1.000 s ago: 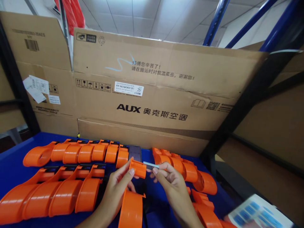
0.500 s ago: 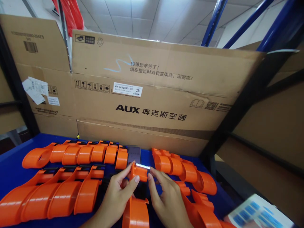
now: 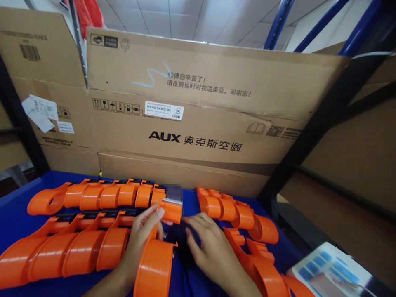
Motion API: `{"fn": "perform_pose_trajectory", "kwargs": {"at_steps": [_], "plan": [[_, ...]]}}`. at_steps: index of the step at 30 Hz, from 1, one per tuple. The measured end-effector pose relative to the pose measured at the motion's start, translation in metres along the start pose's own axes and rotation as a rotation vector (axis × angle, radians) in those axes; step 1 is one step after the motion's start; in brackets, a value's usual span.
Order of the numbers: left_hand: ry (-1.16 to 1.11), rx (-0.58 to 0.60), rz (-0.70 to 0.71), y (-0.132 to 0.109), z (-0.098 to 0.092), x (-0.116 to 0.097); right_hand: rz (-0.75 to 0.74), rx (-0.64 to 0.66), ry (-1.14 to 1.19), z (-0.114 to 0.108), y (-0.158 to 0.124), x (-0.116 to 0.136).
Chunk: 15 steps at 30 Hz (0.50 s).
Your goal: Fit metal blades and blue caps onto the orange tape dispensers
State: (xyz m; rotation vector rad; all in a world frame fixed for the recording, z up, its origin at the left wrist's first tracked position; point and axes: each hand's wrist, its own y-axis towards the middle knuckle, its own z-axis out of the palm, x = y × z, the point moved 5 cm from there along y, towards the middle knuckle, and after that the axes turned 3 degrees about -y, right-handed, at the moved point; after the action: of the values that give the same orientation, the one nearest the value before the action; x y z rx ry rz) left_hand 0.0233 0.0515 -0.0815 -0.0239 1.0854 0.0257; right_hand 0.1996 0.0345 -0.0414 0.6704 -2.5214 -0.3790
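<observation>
My left hand [image 3: 147, 225] is closed on an orange plastic tape dispenser [image 3: 154, 264], gripping it near its top. A serrated metal blade [image 3: 172, 201] lies along the dispenser's upper edge. My right hand [image 3: 206, 243] is away from the dispenser, over a dark, shadowed patch right of it. Its fingers are bent downward; the tips are partly lost in the dark, and whether they hold anything is unclear. Several dispensers with black parts on top [image 3: 113, 241] stand in two rows at the left.
More orange dispensers [image 3: 244, 216] sit at the right on the blue surface [image 3: 18, 196]. A grey-dark flat piece [image 3: 174, 193] lies behind my left hand. Cardboard [image 3: 198, 128] walls the back, a dark post [image 3: 297, 136] slants at right, and a white-and-blue printed item [image 3: 331, 268] lies front right.
My right hand has let go of the dispenser's blade end and dropped lower. My left hand has moved the dispenser left and slightly up, turning it. The view has shifted slightly.
</observation>
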Motion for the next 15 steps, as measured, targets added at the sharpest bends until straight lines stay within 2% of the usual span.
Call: {"fn": "perform_pose_trajectory", "kwargs": {"at_steps": [3, 6, 10, 15], "plan": [[-0.098, -0.072, -0.034, -0.002, -0.003, -0.001, -0.073, 0.221, -0.078, 0.014, -0.001, 0.009], [-0.112, -0.109, -0.050, -0.005, -0.002, -0.002, -0.077, 0.306, -0.129, 0.024, -0.004, 0.010], [-0.034, -0.043, -0.040, -0.006, 0.002, -0.003, -0.044, 0.322, -0.180, 0.030, -0.004, 0.006], [-0.014, -0.011, -0.028, -0.003, 0.002, -0.001, -0.053, 0.259, -0.138, 0.021, -0.002, 0.008]]}}
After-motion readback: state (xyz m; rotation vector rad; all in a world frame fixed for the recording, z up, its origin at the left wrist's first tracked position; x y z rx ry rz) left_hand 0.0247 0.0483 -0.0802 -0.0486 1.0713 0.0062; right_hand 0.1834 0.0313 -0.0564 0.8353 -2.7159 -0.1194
